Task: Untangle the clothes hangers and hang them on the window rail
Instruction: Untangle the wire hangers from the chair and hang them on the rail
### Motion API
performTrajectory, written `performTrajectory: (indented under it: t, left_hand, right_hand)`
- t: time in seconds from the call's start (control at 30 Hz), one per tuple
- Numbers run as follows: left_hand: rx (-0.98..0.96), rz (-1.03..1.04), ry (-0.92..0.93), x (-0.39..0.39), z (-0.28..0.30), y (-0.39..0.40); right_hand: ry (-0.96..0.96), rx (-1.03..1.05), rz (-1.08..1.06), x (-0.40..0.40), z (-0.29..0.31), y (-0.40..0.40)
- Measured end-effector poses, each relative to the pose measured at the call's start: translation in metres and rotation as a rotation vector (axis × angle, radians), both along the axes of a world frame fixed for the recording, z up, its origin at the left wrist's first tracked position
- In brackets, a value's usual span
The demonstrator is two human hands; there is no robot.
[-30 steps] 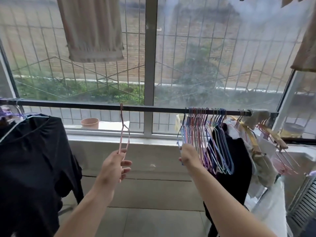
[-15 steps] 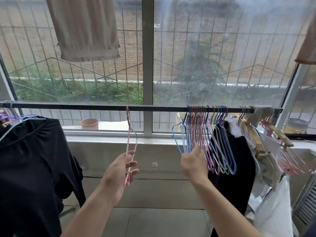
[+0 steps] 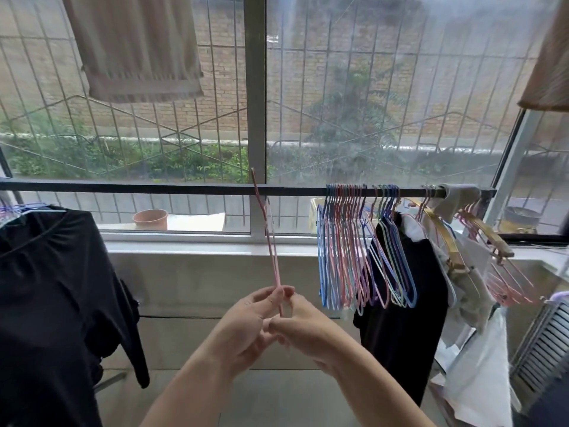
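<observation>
Right above our fingertips, the pink wire hanger (image 3: 272, 251) runs almost straight up, seen edge-on so it looks like one skinny rod, with its hook (image 3: 254, 183) reaching level with the black window rail (image 3: 154, 190). Can't tell if the hook is actually over the bar or just in front of it. Long axis is vertical, leaning slightly left at the top.

Our left hand (image 3: 246, 322) pinches the bottom bar of the hanger between thumb and fingertips. Our right hand (image 3: 303, 325) sits touching it, fingers curled in toward the same spot; whether it really grips the wire or only the left fingers is hidden. Both hands are equally close, so either could steer it.

To the right of our fingers, well apart, the hung bundle of hangers (image 3: 363, 251) sits on the rail, thin coated wire in blue, pink, purple and pale green, smooth and glossy. We'd guess the next move is sliding this pink one rightward toward them.
</observation>
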State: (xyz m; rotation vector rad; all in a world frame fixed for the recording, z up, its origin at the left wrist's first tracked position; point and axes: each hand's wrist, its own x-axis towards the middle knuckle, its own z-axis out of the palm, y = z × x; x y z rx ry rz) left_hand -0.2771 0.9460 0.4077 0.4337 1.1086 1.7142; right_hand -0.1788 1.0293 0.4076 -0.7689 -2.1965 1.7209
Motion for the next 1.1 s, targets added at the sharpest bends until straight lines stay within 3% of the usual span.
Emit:
performTrajectory:
  t: [0.1,0.23,0.33,0.47,0.67,0.87,1.1]
  left_hand:
    - [-0.058,-0.027,0.120,0.001,0.001,0.006]
    - [-0.204,-0.115,0.359,-0.006,0.001,-0.005]
    - [-0.355,0.053,0.509,-0.026,-0.006,-0.027]
    - [-0.377,0.312,0.378,-0.064,-0.011,-0.056]
    - [-0.341,0.423,0.376,-0.086,0.008,-0.082]
    - [-0.337,0.438,0.354,-0.083,0.014,-0.091]
    - [-0.348,0.429,0.351,-0.081,0.015,-0.096]
  right_hand:
    - [-0.020,0.096,-0.166,-0.008,-0.009,0.007]
    - [-0.005,0.118,-0.210,-0.004,-0.023,0.004]
    - [0.018,0.097,-0.260,0.002,-0.030,0.012]
    - [0.120,0.105,-0.363,-0.001,0.003,0.048]
    - [0.063,0.027,-0.457,-0.032,0.055,0.102]
    - [-0.046,-0.010,-0.463,-0.057,0.027,0.100]
    - [-0.147,0.216,-0.591,-0.043,-0.003,0.110]
